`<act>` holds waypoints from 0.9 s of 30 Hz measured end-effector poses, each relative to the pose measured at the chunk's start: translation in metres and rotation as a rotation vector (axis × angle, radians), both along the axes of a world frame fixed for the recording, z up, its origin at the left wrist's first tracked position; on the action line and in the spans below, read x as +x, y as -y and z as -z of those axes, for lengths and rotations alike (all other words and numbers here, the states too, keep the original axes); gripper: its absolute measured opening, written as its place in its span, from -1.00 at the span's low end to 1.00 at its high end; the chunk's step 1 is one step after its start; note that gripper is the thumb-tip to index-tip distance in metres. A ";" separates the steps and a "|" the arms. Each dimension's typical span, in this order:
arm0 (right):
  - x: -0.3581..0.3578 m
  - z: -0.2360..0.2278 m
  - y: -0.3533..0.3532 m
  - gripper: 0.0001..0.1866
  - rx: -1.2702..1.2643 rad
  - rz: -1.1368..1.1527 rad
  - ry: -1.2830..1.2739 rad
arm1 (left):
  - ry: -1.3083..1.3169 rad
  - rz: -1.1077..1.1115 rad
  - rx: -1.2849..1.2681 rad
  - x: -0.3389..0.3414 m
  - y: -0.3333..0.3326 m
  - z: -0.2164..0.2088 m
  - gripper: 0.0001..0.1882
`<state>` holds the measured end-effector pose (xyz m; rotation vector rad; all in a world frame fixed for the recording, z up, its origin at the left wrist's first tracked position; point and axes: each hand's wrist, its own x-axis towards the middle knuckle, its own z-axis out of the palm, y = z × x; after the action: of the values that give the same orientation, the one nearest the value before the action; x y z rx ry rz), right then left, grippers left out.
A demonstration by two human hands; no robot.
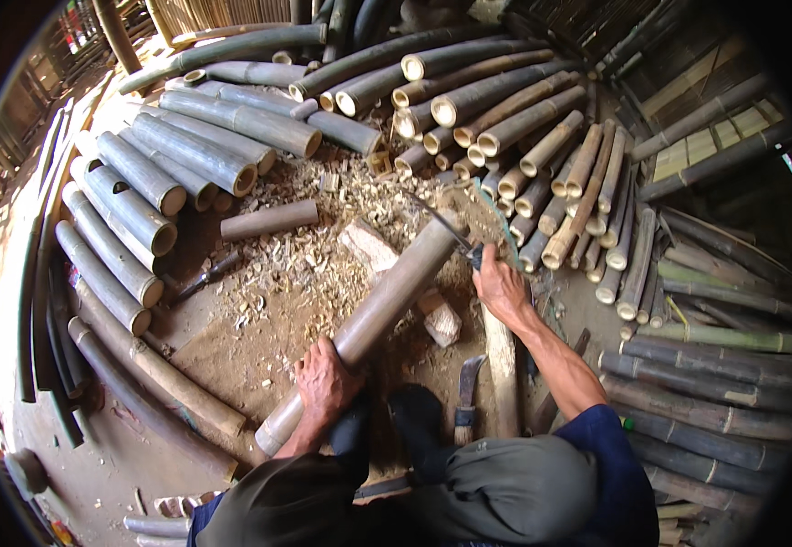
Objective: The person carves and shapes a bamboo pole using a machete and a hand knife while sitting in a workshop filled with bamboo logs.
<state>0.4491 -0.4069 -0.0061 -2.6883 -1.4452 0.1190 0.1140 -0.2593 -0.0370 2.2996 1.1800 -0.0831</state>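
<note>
A thick brown bamboo tube (394, 296) slants from beside my left leg up to the chip-strewn middle of the ground. My left hand (325, 381) is wrapped round its near part. My right hand (503, 290) grips the dark handle of a curved knife (446, 221). The thin blade reaches across the far end of the tube; whether it cuts into the bamboo I cannot tell. Just under the tube are a pale cut wood block (369, 246) and a smaller wood chunk (439, 319). A hook-bladed knife (469, 387) lies in front of my right knee, beside a pale wooden pole (500, 374).
Wood shavings (287, 251) cover the middle ground, with a short bamboo piece (270, 220) and a dark tool (209, 273) among them. Cut bamboo tubes lie fanned out at the left (132, 205), stacked at the back right (524, 128) and piled at the right (706, 392).
</note>
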 end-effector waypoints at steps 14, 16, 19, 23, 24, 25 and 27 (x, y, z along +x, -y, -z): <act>0.062 0.015 0.020 -0.64 0.004 -0.030 0.108 | 0.027 0.019 -0.021 0.010 0.010 -0.011 -0.21; 0.034 0.004 -0.006 -0.63 0.008 0.022 -0.006 | -0.007 -0.001 -0.027 0.004 -0.002 -0.008 -0.21; -0.006 0.013 0.009 -0.69 0.019 -0.293 0.186 | 0.016 0.015 0.009 0.004 0.003 -0.006 -0.19; 0.041 0.013 0.012 -0.78 0.082 -0.009 0.134 | -0.014 0.025 -0.031 0.011 0.003 -0.006 -0.18; 0.015 0.014 -0.001 -0.79 0.075 0.015 0.045 | -0.019 0.008 -0.018 0.008 -0.001 -0.004 -0.17; -0.002 0.012 -0.007 -0.80 0.066 0.042 -0.039 | -0.011 -0.002 -0.005 0.007 -0.001 -0.003 -0.16; 0.008 0.013 -0.002 -0.77 -0.045 0.035 -0.122 | 0.003 -0.018 0.015 0.007 0.001 0.001 -0.14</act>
<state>0.4572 -0.4046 -0.0194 -2.6875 -1.3770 0.3106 0.1210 -0.2604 -0.0378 2.3007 1.2034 -0.0638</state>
